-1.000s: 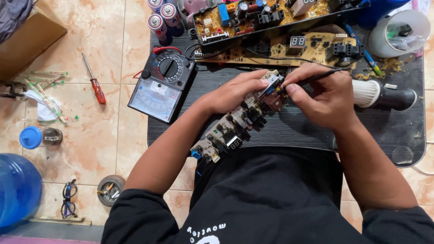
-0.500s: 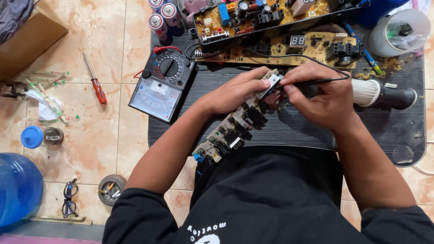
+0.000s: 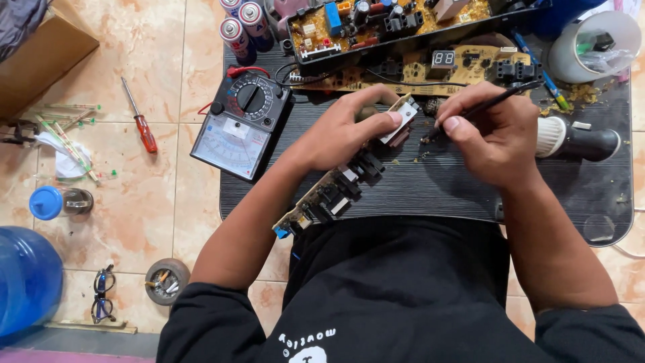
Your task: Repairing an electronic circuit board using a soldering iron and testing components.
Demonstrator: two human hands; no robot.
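Counter [image 3: 430,188]: dark slab, boards and multimeter [image 3: 240,124] spread across.
Circuit board [image 3: 336,191]: gripped by left hand [image 3: 346,131], slanted seven to one o'clock.
Probe [image 3: 484,107]: pinched in right hand [image 3: 494,134], tip held near board's top end.
Risk: tip could slip, bridging contacts.

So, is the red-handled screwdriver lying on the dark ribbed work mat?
No, the red-handled screwdriver lies on the beige floor tiles, left of the dark ribbed work mat and the analogue multimeter.

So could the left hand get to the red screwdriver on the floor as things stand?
Probably not right away: the left hand is holding up the long circuit board, and the red screwdriver lies on the tiles beyond the multimeter. Nothing blocks the way otherwise.
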